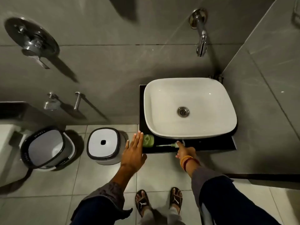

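Note:
A white basin (164, 101) sits on a black counter (211, 146) in the corner. A green bottle (148, 140) lies on the counter's left front corner. Beside it lies a toothbrush (164, 145) with a pale green end. My left hand (134, 154) is flat with straight fingers, its fingertips just left of the green bottle at the counter's edge. My right hand (185, 151) reaches to the counter, its fingertip touching the toothbrush's pale end under the basin's front rim. The other fingers of that hand are hidden.
A wall tap (201, 41) hangs above the basin. On the tiled floor to the left stand a lidded white bin (104, 146) and an open bucket (47, 147). A mixer handle (32, 43) and wall fittings are on the left wall. My sandalled feet (159, 202) stand below.

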{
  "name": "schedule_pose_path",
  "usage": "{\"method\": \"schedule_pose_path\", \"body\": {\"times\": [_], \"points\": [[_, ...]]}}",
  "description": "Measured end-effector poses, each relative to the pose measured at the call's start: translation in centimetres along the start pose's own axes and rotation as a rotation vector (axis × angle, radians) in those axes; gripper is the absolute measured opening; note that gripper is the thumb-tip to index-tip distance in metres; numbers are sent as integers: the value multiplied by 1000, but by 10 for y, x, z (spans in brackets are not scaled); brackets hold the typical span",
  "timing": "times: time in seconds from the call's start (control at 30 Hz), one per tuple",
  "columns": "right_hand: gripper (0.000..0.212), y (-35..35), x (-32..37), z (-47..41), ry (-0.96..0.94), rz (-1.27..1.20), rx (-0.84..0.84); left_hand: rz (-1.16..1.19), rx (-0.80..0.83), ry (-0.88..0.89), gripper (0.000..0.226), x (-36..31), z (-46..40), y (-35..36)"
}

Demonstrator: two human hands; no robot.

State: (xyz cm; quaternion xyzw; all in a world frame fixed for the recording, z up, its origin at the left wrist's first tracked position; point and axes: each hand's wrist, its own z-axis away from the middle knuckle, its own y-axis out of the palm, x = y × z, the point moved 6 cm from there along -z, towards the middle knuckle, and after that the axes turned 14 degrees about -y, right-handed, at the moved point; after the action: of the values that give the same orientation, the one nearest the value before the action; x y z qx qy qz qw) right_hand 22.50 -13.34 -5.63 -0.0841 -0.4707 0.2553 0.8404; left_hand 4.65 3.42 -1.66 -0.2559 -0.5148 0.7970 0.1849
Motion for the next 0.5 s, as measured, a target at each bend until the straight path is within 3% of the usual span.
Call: {"method": "schedule_pose_path", "body": {"times": [0.07,0.33,0.5], "points": [[47,8,-4,-1,76,-130,-15,20,3,-22,93,0,0,3],[33,13,-16,-4,138,-238,-140,20,7,-14,93,6,3,15],[27,1,-13,10,105,-412,-150,42,5,-1,91,3,3,9]]}}
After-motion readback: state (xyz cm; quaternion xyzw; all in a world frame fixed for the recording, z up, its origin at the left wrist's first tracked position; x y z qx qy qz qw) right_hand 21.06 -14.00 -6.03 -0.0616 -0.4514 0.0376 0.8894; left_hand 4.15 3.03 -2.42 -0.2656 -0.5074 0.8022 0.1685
